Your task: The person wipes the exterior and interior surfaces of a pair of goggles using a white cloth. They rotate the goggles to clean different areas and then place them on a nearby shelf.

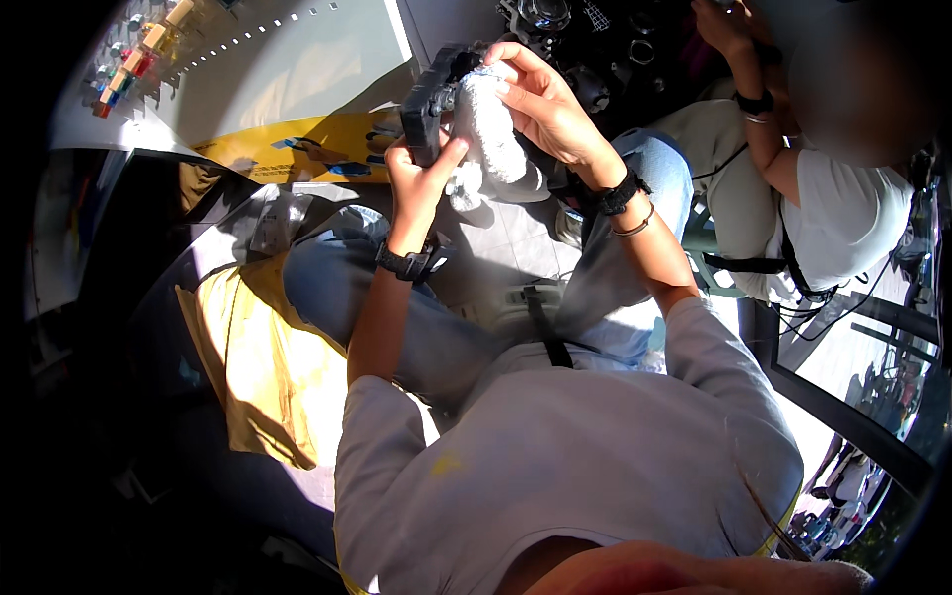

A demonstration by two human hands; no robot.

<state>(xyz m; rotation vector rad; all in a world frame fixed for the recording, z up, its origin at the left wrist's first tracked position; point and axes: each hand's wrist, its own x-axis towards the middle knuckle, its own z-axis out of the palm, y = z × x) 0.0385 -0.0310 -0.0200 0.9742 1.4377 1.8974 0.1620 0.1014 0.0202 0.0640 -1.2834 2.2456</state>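
Observation:
My left hand (416, 193) is closed on the lower end of a flat black rectangular part (424, 117), tilted upright, with small fittings on its right side; its exact kind I cannot make out. Right beside it, a white fluffy cloth (488, 127) hangs down over the space between my knees. Pinched in the fingers of my right hand (550, 119) is the cloth's upper end, close against the black part's top. Both wrists carry black bands. The cloth hides part of the black part's right side.
A pale table (297, 69) with a yellow printed panel (332, 139) stands at the upper left, small wooden-topped pieces (132, 61) on it. Dark round items (590, 89) lie at the top. Another person's arm (739, 69) is at the right. A yellow cloth (268, 367) lies beside my left leg.

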